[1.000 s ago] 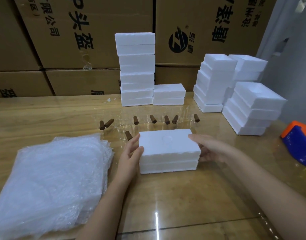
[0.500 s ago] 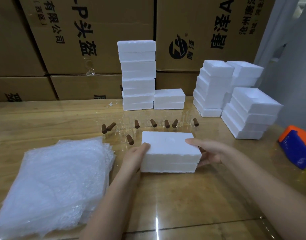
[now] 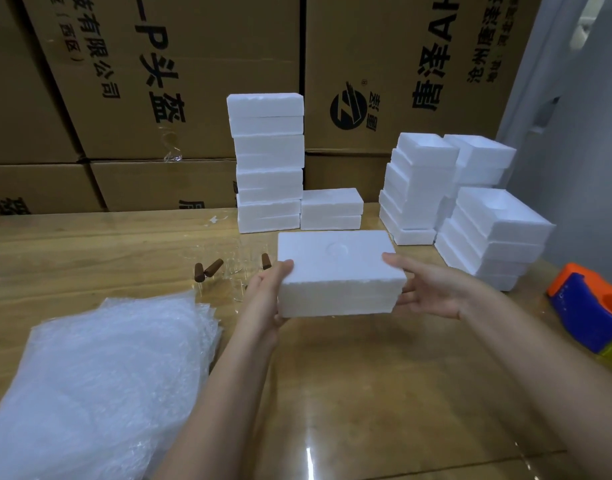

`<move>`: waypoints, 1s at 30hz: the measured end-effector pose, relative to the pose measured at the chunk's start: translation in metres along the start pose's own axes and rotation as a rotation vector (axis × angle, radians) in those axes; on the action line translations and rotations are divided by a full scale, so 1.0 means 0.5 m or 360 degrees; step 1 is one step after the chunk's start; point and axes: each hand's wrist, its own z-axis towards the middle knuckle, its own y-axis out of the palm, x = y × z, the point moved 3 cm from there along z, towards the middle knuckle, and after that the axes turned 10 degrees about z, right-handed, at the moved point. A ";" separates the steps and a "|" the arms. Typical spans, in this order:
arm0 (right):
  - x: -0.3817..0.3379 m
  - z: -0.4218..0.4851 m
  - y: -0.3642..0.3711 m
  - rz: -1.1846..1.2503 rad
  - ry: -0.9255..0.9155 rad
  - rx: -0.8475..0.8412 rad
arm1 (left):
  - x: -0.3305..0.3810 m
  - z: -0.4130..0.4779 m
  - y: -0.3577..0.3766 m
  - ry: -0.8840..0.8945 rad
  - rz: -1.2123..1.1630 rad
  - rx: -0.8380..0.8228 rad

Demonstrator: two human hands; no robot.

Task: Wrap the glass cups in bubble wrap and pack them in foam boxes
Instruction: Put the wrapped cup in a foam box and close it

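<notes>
The left hand (image 3: 268,301) and right hand (image 3: 432,289) grip the closed foam box (image 3: 335,268) by its ends, raised. Risk: swung carelessly, it strikes the glass cups (image 3: 237,271) behind.

Bubble wrap (image 3: 100,386) L of foam box (image 3: 335,271); foam stacks (image 3: 268,161) behind it

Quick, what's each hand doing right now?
Left hand: gripping the foam box at its left end.
Right hand: gripping the same box's right end.
</notes>
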 end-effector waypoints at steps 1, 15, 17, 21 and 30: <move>-0.008 0.005 -0.002 0.0010 -0.0034 0.0045 | 0.004 0.004 0.009 0.0010 -0.0010 -0.0001; -0.285 0.192 -0.080 0.0345 -0.0276 0.0802 | -0.166 0.020 0.106 0.0460 0.0739 -0.0604; -0.315 0.240 -0.084 0.0335 -0.0261 0.0906 | -0.168 0.033 0.109 0.0465 0.0834 -0.0610; -0.344 0.338 -0.079 0.0286 -0.0201 0.1008 | -0.175 0.042 0.113 0.0455 0.1046 -0.0621; -0.361 0.494 -0.055 0.0130 -0.0151 0.1001 | -0.170 0.047 0.115 0.0445 0.1096 -0.0603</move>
